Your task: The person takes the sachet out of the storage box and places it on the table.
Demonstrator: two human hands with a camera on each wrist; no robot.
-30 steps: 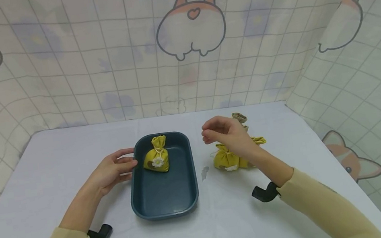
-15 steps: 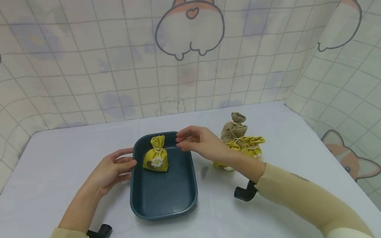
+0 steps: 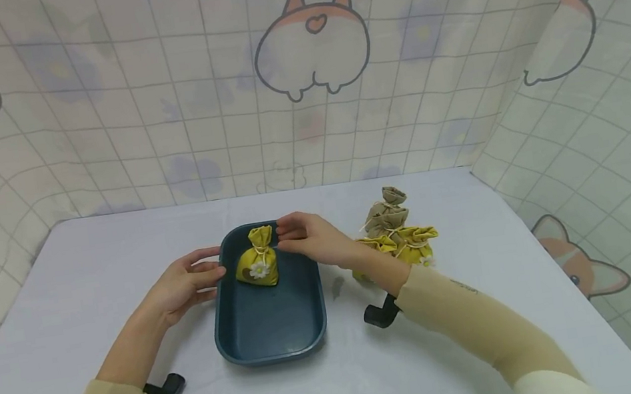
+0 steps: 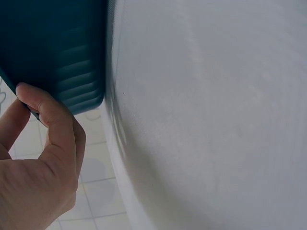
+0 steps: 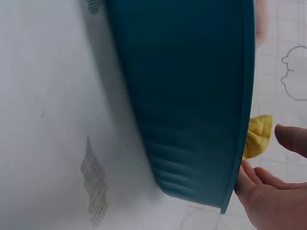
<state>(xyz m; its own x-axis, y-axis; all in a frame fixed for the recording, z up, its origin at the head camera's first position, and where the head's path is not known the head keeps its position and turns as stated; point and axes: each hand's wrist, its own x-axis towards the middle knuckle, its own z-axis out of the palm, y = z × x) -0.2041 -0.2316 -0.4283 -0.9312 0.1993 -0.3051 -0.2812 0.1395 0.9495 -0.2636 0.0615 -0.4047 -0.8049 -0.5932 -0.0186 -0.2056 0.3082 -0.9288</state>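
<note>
A dark blue-green tray (image 3: pixel 271 321) lies on the white table. A yellow drawstring pouch (image 3: pixel 257 266) with a white flower stands inside its far left part. At the tray's left rim is my left hand (image 3: pixel 183 286); in the left wrist view its fingers (image 4: pixel 36 98) pinch that rim. My right hand (image 3: pixel 318 240) reaches over the far right rim, thumb and fingers apart, close to the pouch's gathered top. In the right wrist view the pouch top (image 5: pixel 258 136) shows beyond the rim near the thumb, with a gap between them.
Right of the tray, yellow pouches (image 3: pixel 416 247) and beige pouches (image 3: pixel 387 214) stand grouped together, partly behind my right forearm. A grey mark (image 3: pixel 337 287) shows on the tablecloth. A tiled-pattern curtain (image 3: pixel 158 111) hangs behind and to the right.
My right hand has moved left from above the grouped pouches to over the tray's far right rim, near the yellow pouch. The left hand stays at the tray's left rim.
</note>
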